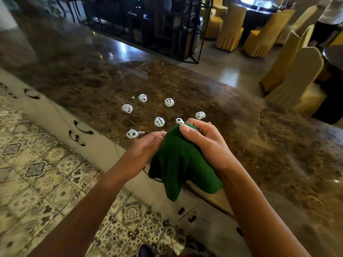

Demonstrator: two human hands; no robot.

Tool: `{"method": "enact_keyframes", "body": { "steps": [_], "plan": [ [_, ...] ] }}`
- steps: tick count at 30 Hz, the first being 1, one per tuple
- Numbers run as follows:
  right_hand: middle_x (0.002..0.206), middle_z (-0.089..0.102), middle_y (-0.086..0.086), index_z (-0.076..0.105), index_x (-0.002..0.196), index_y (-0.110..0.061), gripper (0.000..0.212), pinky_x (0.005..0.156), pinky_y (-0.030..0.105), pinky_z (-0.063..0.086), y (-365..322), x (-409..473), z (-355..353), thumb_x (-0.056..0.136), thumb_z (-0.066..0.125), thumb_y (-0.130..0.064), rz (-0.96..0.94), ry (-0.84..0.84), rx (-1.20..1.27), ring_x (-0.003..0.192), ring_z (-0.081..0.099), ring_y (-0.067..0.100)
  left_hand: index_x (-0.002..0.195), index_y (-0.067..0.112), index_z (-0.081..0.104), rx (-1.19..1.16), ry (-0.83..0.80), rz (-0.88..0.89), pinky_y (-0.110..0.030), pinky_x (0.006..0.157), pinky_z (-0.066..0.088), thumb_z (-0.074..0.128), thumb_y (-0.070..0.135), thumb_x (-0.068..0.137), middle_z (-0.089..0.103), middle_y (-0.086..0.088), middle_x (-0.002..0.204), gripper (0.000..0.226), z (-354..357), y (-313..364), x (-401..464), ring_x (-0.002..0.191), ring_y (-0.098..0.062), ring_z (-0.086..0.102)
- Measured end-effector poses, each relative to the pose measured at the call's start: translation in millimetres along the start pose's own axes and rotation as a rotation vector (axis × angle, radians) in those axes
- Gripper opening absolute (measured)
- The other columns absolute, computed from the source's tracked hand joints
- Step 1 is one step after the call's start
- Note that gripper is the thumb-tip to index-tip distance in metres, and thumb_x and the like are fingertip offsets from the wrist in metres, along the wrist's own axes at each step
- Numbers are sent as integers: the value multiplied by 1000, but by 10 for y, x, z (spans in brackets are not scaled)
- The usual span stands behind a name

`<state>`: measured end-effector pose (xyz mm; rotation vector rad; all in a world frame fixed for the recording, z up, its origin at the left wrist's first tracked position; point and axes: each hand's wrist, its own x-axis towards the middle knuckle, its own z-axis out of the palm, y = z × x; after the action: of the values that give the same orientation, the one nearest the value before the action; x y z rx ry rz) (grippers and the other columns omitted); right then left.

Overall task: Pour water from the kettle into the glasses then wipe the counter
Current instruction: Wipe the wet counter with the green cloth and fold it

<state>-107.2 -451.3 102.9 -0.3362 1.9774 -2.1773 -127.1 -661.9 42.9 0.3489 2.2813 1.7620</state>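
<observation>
Green cloth [178, 160], bunched up, is what the fingers are busy with: right hand [202, 143] has its fingers and thumb curled over the top of the wad, clamped on it, while the left hand [146, 147] lies against the cloth's left side w/ fingers fairly straight and close together, more steadying than gripping, far as I can tell. Cloth hangs down between the two wrists, just above the near edge of the counter [250, 145], not yet flat on the stone. Just beyond the knuckles, on the brown marble, sit about eight white foam blobs [159, 121], spread in a loose ring, the nearest ones just beside the fingertips. None looks smeared, so I'd say wiping hasn't begun. No kettle or glasses anywhere in view, so can't confirm the pouring part; I'd guess it's over, since the cloth's out. What's left, by my reckoning: press cloth down, sweep thru all the foam, dry the top. Farther off, right side, yellow-covered chairs [230, 26]; near left, patterned floor tiles [37, 169].
</observation>
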Motion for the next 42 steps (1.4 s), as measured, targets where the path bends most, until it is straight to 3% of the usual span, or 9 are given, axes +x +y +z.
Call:
{"method": "enact_keyframes", "body": {
  "steps": [4,8,11,15,21,24,30,38,42],
  "plan": [
    [73,65,0,64,80,-15,23,60,25,51,9,182,132,96,67,-31,-1,31,-5,66,63,13,112,23,71,-117,-46,-18,-22,81,56,40,50,99,76,2,102,43,-75,2,-54,100,-12,72],
    [76,65,6,68,82,-14,23,63,31,50,80,317,21,95,72,-33,12,106,-22,69,62,19,102,27,72,-103,-26,15,-40,85,58,57,70,89,71,-12,99,48,-242,-117,88,98,-30,70],
    [75,68,4,70,82,-12,19,62,28,52,132,358,-232,91,72,-29,39,181,-13,68,65,16,104,32,73,-83,-83,9,-31,79,61,70,50,89,76,4,100,24,-259,-106,286,96,-15,74],
    [80,75,10,78,86,-10,20,63,26,56,232,293,-805,85,75,-30,117,242,-122,70,70,17,110,23,72,64,-245,15,-26,71,60,70,42,87,76,8,95,30,-29,-57,560,86,-7,74],
    [85,80,11,81,87,-13,28,75,43,59,488,219,-1485,84,80,-40,360,280,-416,77,76,25,119,21,71,117,-425,-46,-30,84,61,72,37,93,76,9,104,31,421,-248,887,97,-2,72],
    [81,80,-2,82,83,-25,24,76,40,61,643,326,-1723,84,82,-49,417,332,-613,78,77,17,118,23,71,192,-404,-35,-32,85,61,72,41,93,75,10,105,30,534,-322,1172,96,0,71],
    [70,74,-12,78,79,-32,27,59,23,53,783,543,-1966,81,81,-59,472,454,-873,68,70,6,108,31,69,717,-142,190,-29,75,51,69,59,87,65,8,93,35,698,-528,1686,84,-8,58],
    [98,77,-5,77,106,-32,30,80,37,57,1056,975,-1852,84,80,-54,347,652,-1060,93,71,18,98,24,69,812,-8,337,-28,77,45,59,64,90,61,7,92,42,322,-668,2055,91,-13,51],
    [120,72,2,65,128,-20,45,95,39,53,1094,1045,-1623,93,72,-48,260,980,-999,110,66,21,97,19,71,817,74,293,-40,87,50,53,52,97,65,-4,100,38,-305,-788,2302,100,-23,57]
  ]
}}
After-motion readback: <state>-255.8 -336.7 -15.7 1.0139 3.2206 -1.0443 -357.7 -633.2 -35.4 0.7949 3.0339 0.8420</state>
